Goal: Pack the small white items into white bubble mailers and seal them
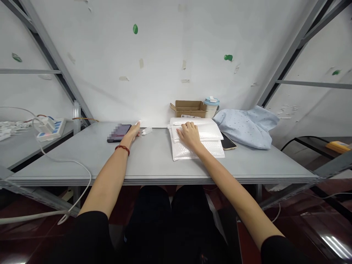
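Note:
My left hand (134,131) reaches across the grey table (148,161), fingers stretched out, beside a dark phone (119,132) and just short of a small white object (146,131). A red bead bracelet sits on that wrist. My right hand (188,135) lies flat, fingers apart, on a stack of white bubble mailers (205,146) in the middle of the table.
A second phone (229,143) peeks out from under the mailers' right side. Behind stand an open cardboard box (189,108) and a lidded cup (211,106). A pale blue cloth (249,126) lies at the right. A power strip (51,128) with cables sits at the left.

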`<action>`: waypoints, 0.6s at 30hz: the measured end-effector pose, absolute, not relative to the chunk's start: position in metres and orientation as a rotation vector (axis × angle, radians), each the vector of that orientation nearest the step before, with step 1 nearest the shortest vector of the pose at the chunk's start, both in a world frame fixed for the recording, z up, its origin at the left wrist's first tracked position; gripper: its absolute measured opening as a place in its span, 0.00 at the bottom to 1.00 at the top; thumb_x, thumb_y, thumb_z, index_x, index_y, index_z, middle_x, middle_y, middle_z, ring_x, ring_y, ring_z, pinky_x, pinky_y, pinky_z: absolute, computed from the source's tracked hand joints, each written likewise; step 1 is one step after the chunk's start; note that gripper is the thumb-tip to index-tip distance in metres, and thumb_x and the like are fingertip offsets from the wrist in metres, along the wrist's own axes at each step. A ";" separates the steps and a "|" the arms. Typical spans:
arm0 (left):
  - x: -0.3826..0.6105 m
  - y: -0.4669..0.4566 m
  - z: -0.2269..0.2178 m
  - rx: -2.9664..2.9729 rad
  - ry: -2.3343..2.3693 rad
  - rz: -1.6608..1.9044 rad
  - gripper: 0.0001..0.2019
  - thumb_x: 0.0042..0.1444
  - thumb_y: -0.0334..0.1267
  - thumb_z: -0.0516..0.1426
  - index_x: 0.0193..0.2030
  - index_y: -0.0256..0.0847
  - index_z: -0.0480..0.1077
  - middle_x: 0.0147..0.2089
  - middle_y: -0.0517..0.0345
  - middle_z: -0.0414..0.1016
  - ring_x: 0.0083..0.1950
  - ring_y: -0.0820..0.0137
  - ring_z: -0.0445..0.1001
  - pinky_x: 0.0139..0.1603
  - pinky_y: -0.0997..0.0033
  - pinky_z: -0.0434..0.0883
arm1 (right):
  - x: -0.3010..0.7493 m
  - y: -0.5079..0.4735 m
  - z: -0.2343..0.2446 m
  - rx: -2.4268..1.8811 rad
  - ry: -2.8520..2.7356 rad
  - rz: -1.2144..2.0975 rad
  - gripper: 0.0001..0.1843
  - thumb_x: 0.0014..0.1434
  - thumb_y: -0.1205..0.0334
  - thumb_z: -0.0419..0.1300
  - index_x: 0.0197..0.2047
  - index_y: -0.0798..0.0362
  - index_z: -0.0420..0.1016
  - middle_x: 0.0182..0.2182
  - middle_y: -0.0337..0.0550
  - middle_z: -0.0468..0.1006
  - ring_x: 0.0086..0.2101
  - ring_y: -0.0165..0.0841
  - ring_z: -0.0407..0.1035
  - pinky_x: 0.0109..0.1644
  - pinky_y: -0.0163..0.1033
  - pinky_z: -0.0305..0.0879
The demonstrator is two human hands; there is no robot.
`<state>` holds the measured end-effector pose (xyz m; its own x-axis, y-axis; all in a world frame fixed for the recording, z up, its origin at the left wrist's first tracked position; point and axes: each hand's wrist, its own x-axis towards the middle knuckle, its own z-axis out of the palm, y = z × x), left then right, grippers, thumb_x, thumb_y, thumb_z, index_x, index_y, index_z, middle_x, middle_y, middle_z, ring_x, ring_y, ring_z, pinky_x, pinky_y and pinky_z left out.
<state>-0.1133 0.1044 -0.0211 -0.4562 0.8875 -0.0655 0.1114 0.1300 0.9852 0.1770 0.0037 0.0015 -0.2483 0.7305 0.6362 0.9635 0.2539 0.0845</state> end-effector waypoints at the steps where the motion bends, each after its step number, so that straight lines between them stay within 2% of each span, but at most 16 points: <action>1: -0.111 0.104 -0.021 0.983 1.757 1.380 0.14 0.59 0.48 0.58 0.35 0.37 0.70 0.28 0.55 0.69 0.27 0.70 0.67 0.23 0.74 0.61 | 0.178 0.004 0.001 -1.528 -2.056 -0.655 0.17 0.72 0.54 0.51 0.45 0.59 0.74 0.43 0.56 0.73 0.45 0.46 0.62 0.46 0.44 0.56; 4: -0.107 0.102 -0.021 1.063 1.744 1.468 0.12 0.59 0.45 0.58 0.36 0.36 0.72 0.30 0.52 0.72 0.33 0.66 0.72 0.28 0.71 0.67 | 0.179 0.004 0.001 -1.520 -2.060 -0.646 0.17 0.72 0.55 0.51 0.45 0.58 0.74 0.43 0.56 0.73 0.46 0.46 0.62 0.46 0.44 0.56; 7: -0.108 0.101 -0.021 1.156 1.686 1.671 0.09 0.56 0.40 0.59 0.40 0.37 0.73 0.37 0.52 0.76 0.40 0.65 0.75 0.38 0.69 0.72 | 0.178 0.001 0.004 -1.551 -2.070 -0.619 0.17 0.72 0.55 0.51 0.46 0.59 0.74 0.44 0.56 0.73 0.46 0.46 0.62 0.47 0.44 0.56; 9: -0.110 0.100 -0.018 1.149 1.691 1.830 0.10 0.54 0.37 0.60 0.42 0.37 0.73 0.39 0.52 0.77 0.41 0.65 0.76 0.44 0.68 0.72 | 0.177 0.000 0.006 -1.578 -2.077 -0.597 0.17 0.72 0.55 0.51 0.47 0.59 0.74 0.45 0.56 0.73 0.47 0.46 0.62 0.47 0.44 0.56; 15: -0.117 0.091 0.001 0.894 1.810 2.221 0.05 0.51 0.29 0.57 0.36 0.37 0.69 0.35 0.54 0.73 0.37 0.67 0.76 0.45 0.65 0.73 | 0.174 -0.002 0.008 -1.601 -2.081 -0.572 0.16 0.72 0.55 0.52 0.47 0.59 0.74 0.46 0.55 0.73 0.48 0.46 0.62 0.48 0.44 0.56; 18: -0.119 0.088 0.008 0.779 1.711 2.306 0.11 0.47 0.25 0.55 0.39 0.39 0.65 0.34 0.59 0.71 0.36 0.70 0.76 0.45 0.68 0.73 | 0.174 -0.001 0.007 -1.585 -2.072 -0.581 0.16 0.72 0.56 0.52 0.46 0.59 0.74 0.45 0.56 0.73 0.47 0.46 0.62 0.48 0.44 0.56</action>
